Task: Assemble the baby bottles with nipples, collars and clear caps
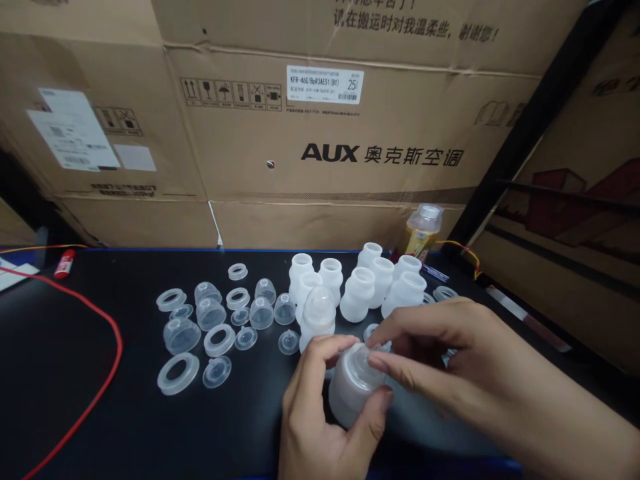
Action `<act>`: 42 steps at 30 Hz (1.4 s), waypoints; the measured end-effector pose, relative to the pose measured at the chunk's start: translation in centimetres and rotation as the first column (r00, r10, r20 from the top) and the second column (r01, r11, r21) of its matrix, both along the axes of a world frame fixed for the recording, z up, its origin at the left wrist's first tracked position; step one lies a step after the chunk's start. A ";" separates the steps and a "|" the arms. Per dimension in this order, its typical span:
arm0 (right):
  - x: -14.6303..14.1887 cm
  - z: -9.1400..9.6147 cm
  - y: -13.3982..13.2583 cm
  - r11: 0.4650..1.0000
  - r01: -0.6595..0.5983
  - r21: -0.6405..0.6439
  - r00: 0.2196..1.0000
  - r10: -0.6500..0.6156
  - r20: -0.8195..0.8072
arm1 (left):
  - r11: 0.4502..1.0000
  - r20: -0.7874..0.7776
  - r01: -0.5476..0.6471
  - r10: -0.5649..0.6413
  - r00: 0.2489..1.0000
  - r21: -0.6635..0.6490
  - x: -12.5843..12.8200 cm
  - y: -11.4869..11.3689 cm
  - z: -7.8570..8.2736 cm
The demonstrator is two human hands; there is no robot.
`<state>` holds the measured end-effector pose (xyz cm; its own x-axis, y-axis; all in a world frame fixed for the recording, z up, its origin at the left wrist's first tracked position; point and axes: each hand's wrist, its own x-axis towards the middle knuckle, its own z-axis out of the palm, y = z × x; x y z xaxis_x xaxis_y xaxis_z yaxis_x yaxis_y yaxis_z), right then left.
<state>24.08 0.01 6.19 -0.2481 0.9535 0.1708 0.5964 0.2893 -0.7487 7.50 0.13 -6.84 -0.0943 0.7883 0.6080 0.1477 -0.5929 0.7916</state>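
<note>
A black table (60,400) fills the lower part of the view, with large cardboard boxes (320,113) stacked behind it. At far left, a red cable (119,340) curves across the table, and a small red-capped tube (64,264) lies near the back edge. Next come loose pieces of clear, soft plastic: flat rings (178,373), small domes (180,335) and little teat-shaped caps (217,372). To their right stands a cluster of frosted white bottles (357,297), one topped with a clear dome (319,308). Behind them is a drink bottle (424,230) with a yellow label. At lower center, the left hand (320,413) curls around a tilted frosted bottle (350,393), in front of the cluster. Reaching in from the right, the right hand (465,360) pinches the bottle's clear top (363,363) between thumb and fingertips. More rings (445,293) lie just beyond that hand.
</note>
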 end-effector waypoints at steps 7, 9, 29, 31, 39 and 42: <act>-0.1 -0.4 0.1 1.000 0.003 0.021 1.000 -0.004 0.008 | 0.999 -0.028 -0.018 0.017 0.999 -0.041 -0.1 -0.2 0.0; -0.1 -0.4 0.1 1.000 0.000 0.009 1.000 -0.001 0.025 | 0.999 -0.026 -0.018 0.017 1.000 -0.036 -0.1 -0.2 0.0; -1.1 -3.6 -1.1 0.961 0.207 0.184 0.966 -0.231 0.119 | 0.996 0.052 -0.072 0.070 0.996 0.057 1.9 -0.1 0.3; -0.5 -3.8 -1.4 0.971 0.186 0.147 0.972 -0.204 0.114 | 0.996 0.067 -0.071 0.067 0.995 0.061 2.1 -0.1 0.3; 0.7 -4.4 -1.4 0.838 0.464 0.289 0.879 -0.475 -0.033 | 0.999 0.106 -0.030 0.026 0.994 0.042 2.3 0.3 0.6; 1.1 -5.0 -1.5 0.786 0.554 0.274 0.830 -0.546 -0.112 | 0.998 0.117 -0.024 0.018 0.993 0.054 2.2 0.4 0.4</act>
<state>25.22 -1.54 1.15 0.3116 0.8359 0.4519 0.7015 0.1184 -0.7028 9.68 0.58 -6.42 -0.1829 0.7512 0.6342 0.0691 -0.6337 0.7705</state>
